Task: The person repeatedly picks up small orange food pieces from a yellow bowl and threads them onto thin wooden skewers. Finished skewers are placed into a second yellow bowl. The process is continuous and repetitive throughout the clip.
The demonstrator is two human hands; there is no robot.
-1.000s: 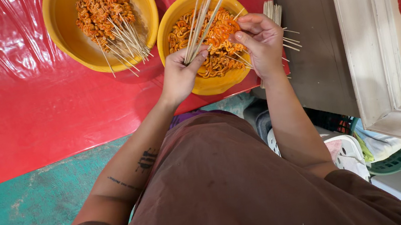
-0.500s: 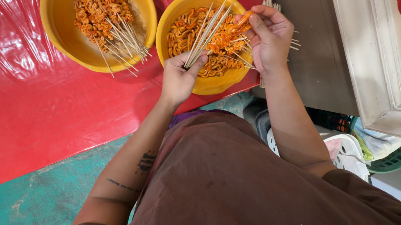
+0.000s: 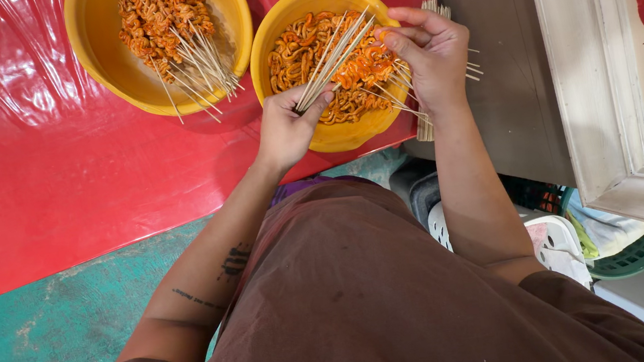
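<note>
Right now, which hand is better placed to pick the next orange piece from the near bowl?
Probably the right hand: its fingertips are already at the orange pieces in the near bowl. The left hand is closed around the bundle of skewers.

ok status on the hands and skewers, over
Left hand grips skewer bundle. Right hand pinches orange piece over near yellow bowl. Nothing in the way.

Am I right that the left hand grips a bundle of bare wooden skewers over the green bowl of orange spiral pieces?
Not quite: the bowl is yellow, not green, as the head view shows. The rest holds: the left hand grips a bundle of bare wooden skewers over its orange spiral pieces.
</note>
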